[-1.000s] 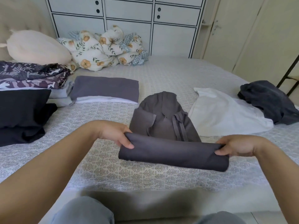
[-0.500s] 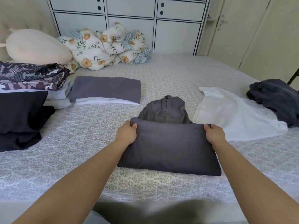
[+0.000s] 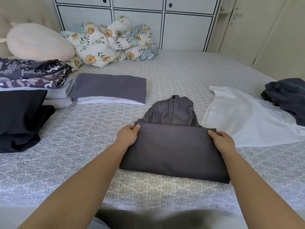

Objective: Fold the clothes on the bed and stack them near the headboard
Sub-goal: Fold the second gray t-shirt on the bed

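A dark grey hooded garment (image 3: 173, 149) lies on the bed (image 3: 74, 146) right in front of me, its lower part folded up into a rectangle and its hood (image 3: 171, 111) sticking out beyond. My left hand (image 3: 128, 136) grips the fold's far left corner, thumb on top. At the far right corner my right hand (image 3: 221, 139) holds the same edge. A folded grey piece on a white one (image 3: 109, 86) lies to the upper left, beside a patterned purple pile (image 3: 29, 73) and black clothes (image 3: 19, 113).
An unfolded white garment (image 3: 244, 118) and a crumpled dark one (image 3: 287, 95) lie to the right. A cream pillow (image 3: 38, 42) and a bunched floral blanket (image 3: 107, 42) sit against the padded headboard (image 3: 24, 14) and a white wardrobe (image 3: 137, 22).
Both hands carried the garment's rolled lower edge away from me and laid it flat over the body, covering the drawstrings. They now rest at the fold's far corners.
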